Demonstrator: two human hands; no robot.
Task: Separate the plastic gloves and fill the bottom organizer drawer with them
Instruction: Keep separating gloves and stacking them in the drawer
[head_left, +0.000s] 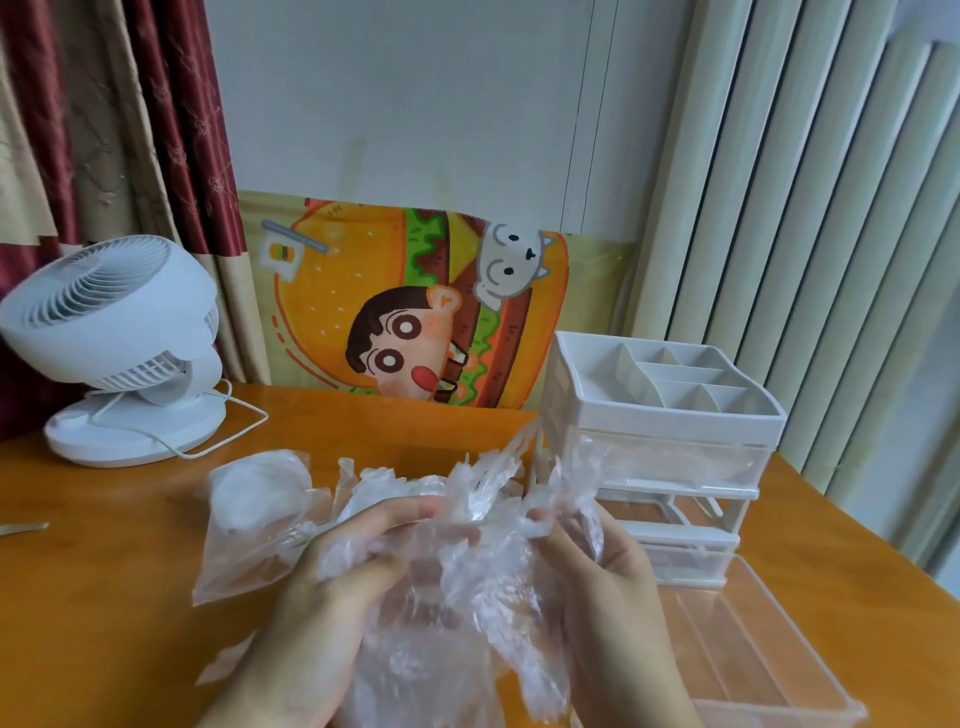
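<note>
A crumpled bunch of clear plastic gloves (467, 525) hangs between my two hands above the wooden table (104, 623). My left hand (332, 587) grips the bunch from the left, fingers curled into the film. My right hand (608, 582) pinches it from the right near the top. A clear plastic bag (249, 519) with more gloves lies just left of my hands. The white organizer (665, 426) stands at the right, its bottom slot empty. The clear bottom drawer (769, 649) sits pulled out on the table in front of the organizer, with nothing visible inside.
A white desk fan (119, 343) with its cord stands at the back left. A cartoon burger poster (415, 301) leans against the wall. Curtains hang at the left, a radiator at the right. A thin metal object (23, 528) lies at the left table edge.
</note>
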